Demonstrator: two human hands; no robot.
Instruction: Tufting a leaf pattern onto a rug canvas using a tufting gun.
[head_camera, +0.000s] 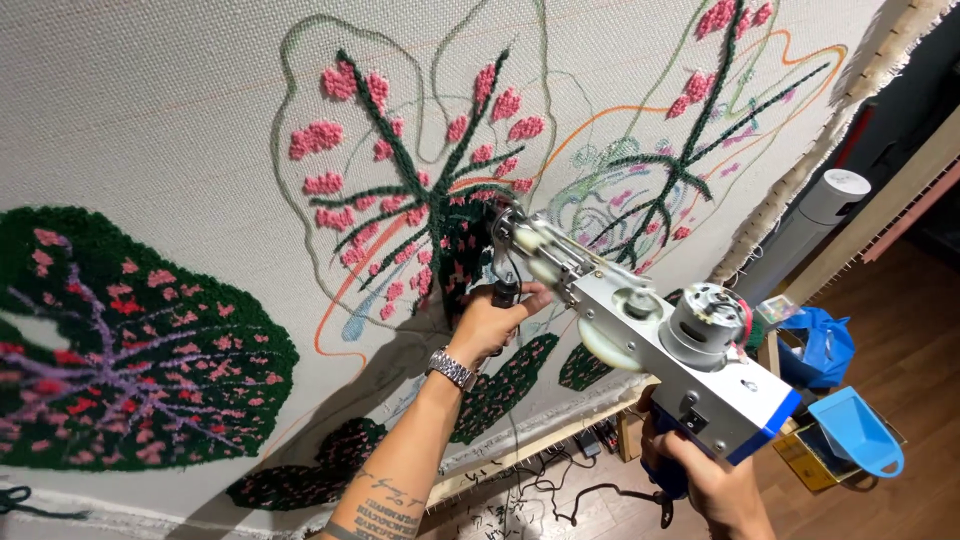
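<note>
A silver and blue tufting gun points at a white stretched cloth, its tip against a dark green patch of a leaf with pink spots. My left hand, a metal watch on the wrist, grips the gun's black front handle. My right hand holds the blue rear grip from below. A motor sits on top of the gun. Another finished dark green leaf fills the cloth's left side, and an outlined leaf lies to the right.
The cloth hangs on a wooden frame with a tack strip along the right edge. Below are a wooden floor, black cables, a blue bag, a blue scoop and a white cylinder.
</note>
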